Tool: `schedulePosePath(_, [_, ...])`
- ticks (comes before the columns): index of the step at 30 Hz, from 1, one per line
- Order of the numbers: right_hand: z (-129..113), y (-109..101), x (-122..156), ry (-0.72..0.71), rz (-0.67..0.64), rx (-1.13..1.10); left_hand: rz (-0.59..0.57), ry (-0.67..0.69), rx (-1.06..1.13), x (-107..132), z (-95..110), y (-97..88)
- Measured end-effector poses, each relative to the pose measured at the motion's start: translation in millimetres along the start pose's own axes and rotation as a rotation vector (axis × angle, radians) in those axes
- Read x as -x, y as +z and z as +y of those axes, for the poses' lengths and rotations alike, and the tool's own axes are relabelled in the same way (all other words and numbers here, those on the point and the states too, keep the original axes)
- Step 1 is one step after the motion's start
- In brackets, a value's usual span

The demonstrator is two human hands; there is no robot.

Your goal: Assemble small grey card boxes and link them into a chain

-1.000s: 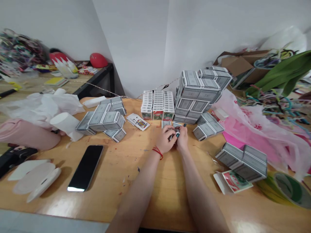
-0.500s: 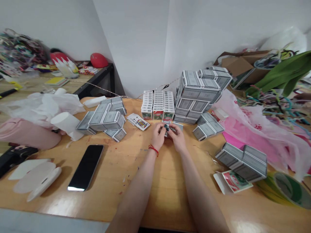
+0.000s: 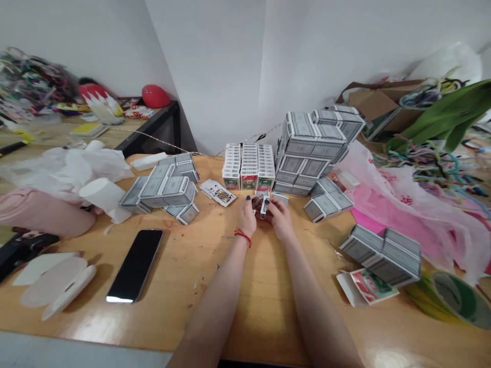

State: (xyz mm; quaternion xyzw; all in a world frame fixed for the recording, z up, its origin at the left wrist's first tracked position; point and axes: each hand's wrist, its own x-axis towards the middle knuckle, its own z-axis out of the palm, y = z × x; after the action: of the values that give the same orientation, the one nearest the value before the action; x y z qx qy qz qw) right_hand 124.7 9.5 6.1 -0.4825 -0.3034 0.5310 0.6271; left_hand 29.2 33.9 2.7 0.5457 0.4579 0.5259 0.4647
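Note:
Between my hands is a small pack of playing cards [image 3: 264,207], with a white edge showing; fingers hide most of it. My right hand [image 3: 280,220] is closed on its right side, with the dark-nailed thumb against the edge. Curled round the left side, my left hand [image 3: 247,217] has its thumb raised and a red string bracelet at the wrist. Just beyond stand three rows of card boxes [image 3: 249,166], packed upright. Loose playing cards [image 3: 218,192] lie fanned face up to the left of the rows. Another grey patterned pack [image 3: 281,198] lies partly behind my right hand.
Grey card boxes form a tall stack [image 3: 310,148] at right and a lower pile [image 3: 164,186] at left. A phone [image 3: 135,266] lies front left. An opened card box [image 3: 368,287] and yellow tape roll [image 3: 448,299] are front right, near pink plastic bags [image 3: 414,204].
My thumbs, together half a second ago, have moved apart. The pack's white edge now shows between my hands. Other things on the table have stayed in place.

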Motion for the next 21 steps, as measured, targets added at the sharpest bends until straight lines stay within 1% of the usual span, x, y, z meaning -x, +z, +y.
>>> schedulePosePath(3, [0.2, 1.1, 0.6, 0.011, -0.021, 0.026, 0.047, 0.089, -0.083, -1.9, -3.3, -1.0])
schedulePosePath(6, [-1.6, 3.1, 2.7, -0.006, -0.033, 0.058, 0.033, 0.177, -0.222, -1.8, -2.2, -3.8])
schedulePosePath(10, [-4.8, 4.9, 4.9, 0.014, -0.051, 0.078, 0.014, 0.241, -0.365, 0.7, 2.5, -6.8])
schedulePosePath(14, [-5.4, 5.2, 4.8, 0.002, -0.053, 0.122, 0.016, 0.283, -0.413, 2.7, 6.4, -7.6])
schedulePosePath(21, [-2.2, 4.7, 2.8, -0.011, -0.028, 0.182, 0.020, 0.302, -0.410, 3.4, 7.0, -7.1])
